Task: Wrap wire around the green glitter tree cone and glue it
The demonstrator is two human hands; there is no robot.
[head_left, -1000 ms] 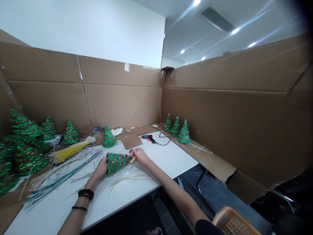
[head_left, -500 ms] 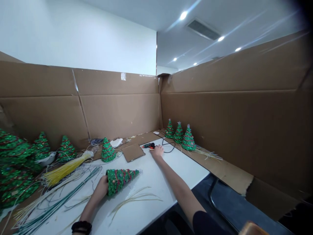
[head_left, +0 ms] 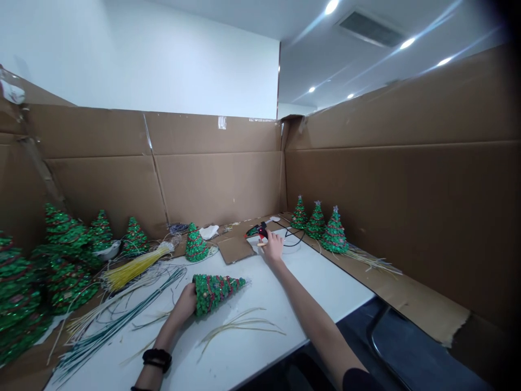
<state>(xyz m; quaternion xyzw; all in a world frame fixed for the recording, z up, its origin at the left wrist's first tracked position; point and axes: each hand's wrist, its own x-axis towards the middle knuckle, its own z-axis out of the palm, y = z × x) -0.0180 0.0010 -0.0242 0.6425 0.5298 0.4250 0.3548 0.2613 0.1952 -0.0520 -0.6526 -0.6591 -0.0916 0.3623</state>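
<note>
1. Loose pale straws [head_left: 240,326] lie nearest on the white table [head_left: 325,282].
2. The left hand [head_left: 185,305] cups the wide base of a green sequinned cone tree [head_left: 215,290], which lies on its side on the table, tip pointing right.
3. To the left, green and pale stems [head_left: 114,320] fan across the table beside a yellow bundle [head_left: 134,266].
4. Farther out, the right hand [head_left: 273,247] is closed around a glue gun [head_left: 258,232], lifted just off the table next to a cardboard square [head_left: 236,250]; its black cord [head_left: 293,239] loops behind.
5. A white bowl [head_left: 109,251] sits among upright trees [head_left: 65,250] at left; its contents cannot be told.
6. Three small trees [head_left: 317,221] stand by the cardboard wall [head_left: 386,195]. No writing is readable.
</note>
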